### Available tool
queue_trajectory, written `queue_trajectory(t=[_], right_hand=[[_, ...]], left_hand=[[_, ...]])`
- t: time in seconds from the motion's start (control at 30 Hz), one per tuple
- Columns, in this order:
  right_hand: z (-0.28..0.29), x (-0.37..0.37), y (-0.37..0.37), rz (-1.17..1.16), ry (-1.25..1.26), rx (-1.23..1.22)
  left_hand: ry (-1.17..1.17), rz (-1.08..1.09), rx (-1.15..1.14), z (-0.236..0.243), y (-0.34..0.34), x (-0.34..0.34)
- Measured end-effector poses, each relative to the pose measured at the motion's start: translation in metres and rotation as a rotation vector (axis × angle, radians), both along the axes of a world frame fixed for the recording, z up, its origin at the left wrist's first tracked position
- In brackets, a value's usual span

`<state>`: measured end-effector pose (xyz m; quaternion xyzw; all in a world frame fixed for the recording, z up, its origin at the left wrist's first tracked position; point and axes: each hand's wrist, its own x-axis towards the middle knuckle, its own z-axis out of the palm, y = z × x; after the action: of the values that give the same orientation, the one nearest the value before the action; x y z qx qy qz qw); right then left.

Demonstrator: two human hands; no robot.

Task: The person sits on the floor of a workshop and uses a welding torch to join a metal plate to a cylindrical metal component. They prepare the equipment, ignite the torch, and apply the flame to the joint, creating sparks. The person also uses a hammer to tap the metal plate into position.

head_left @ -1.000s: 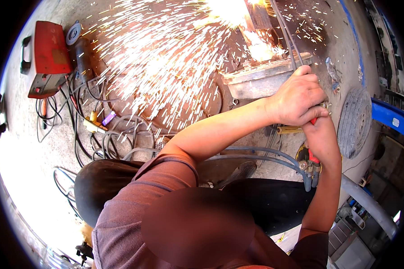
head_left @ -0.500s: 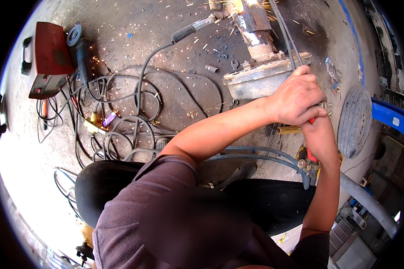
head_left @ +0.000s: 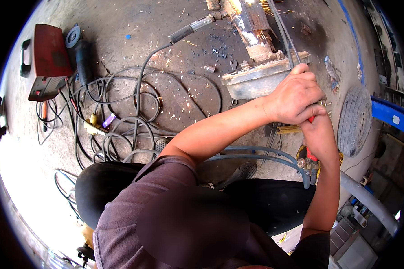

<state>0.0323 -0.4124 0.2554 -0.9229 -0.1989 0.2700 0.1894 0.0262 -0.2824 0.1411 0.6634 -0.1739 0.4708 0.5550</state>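
My left hand (head_left: 295, 96) is closed over the front of a cutting torch (head_left: 283, 33), whose long metal tubes run up past the frame's top edge. Behind it, my right hand (head_left: 318, 134) wraps the torch's red grip, mostly hidden by the fingers. Two hoses (head_left: 260, 153) join the brass valves (head_left: 306, 167) below that hand. In front stands a rusty metal housing (head_left: 256, 83) with a wide rim and an upright tubular section (head_left: 255, 33). Bright sparks glow at the top of this section, near the torch's far end.
At far left stand a red welding machine (head_left: 51, 58) and an angle grinder (head_left: 81, 58). Coiled cables (head_left: 134, 103) sprawl over the floor. A metal-ended cable clamp or holder (head_left: 191, 30) touches the workpiece. A wrench (head_left: 234, 65) lies behind the housing; a tyre (head_left: 354, 122) lies at right.
Fewer sparks fly across the floor now, and the glow at the workpiece has shrunk. Both hands keep the same grip, with hardly any movement.
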Motion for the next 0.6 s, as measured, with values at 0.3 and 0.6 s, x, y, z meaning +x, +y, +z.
queue_trajectory(t=[0.3,0.6], right_hand=[[0.0002,0.0006,0.0008,0.02,-0.014,0.003],[0.007,-0.003,0.0101,-0.054,0.024,-0.07]], left_hand=[[-0.001,0.007,-0.01,-0.0006,-0.0007,0.0012],[0.005,-0.002,-0.003,-0.0012,0.0008,0.0019]])
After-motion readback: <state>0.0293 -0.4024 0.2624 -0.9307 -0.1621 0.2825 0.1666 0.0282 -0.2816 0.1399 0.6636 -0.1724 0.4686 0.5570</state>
